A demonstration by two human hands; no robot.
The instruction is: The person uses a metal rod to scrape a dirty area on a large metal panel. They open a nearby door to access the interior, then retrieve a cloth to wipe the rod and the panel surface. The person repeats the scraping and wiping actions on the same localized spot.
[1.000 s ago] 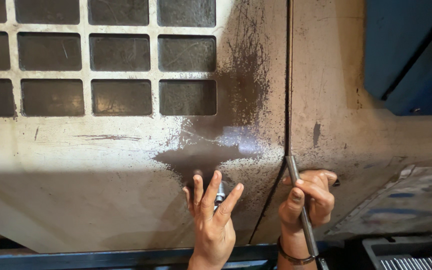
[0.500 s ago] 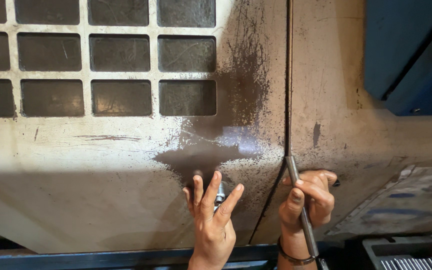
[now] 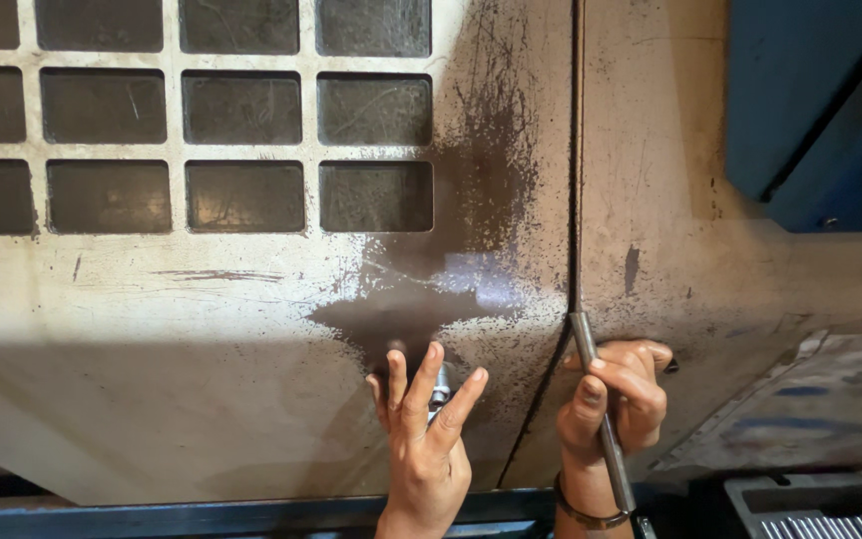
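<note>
My left hand point(image 3: 421, 429) rests against a grimy beige metal door panel point(image 3: 202, 329), its fingers spread over a small shiny metal handle point(image 3: 440, 384) in the dark worn patch. My right hand point(image 3: 621, 394) is closed around a thin grey metal rod point(image 3: 601, 419) that runs up from my wrist to the vertical seam point(image 3: 574, 200) between the two panels. A dark bracelet sits on that wrist.
A grid of dark window panes point(image 3: 241, 110) fills the upper left of the door. A second beige panel point(image 3: 670, 150) lies right of the seam, with a blue machine part point(image 3: 820, 100) at top right. A dark tray of metal pieces point(image 3: 810, 509) sits at bottom right.
</note>
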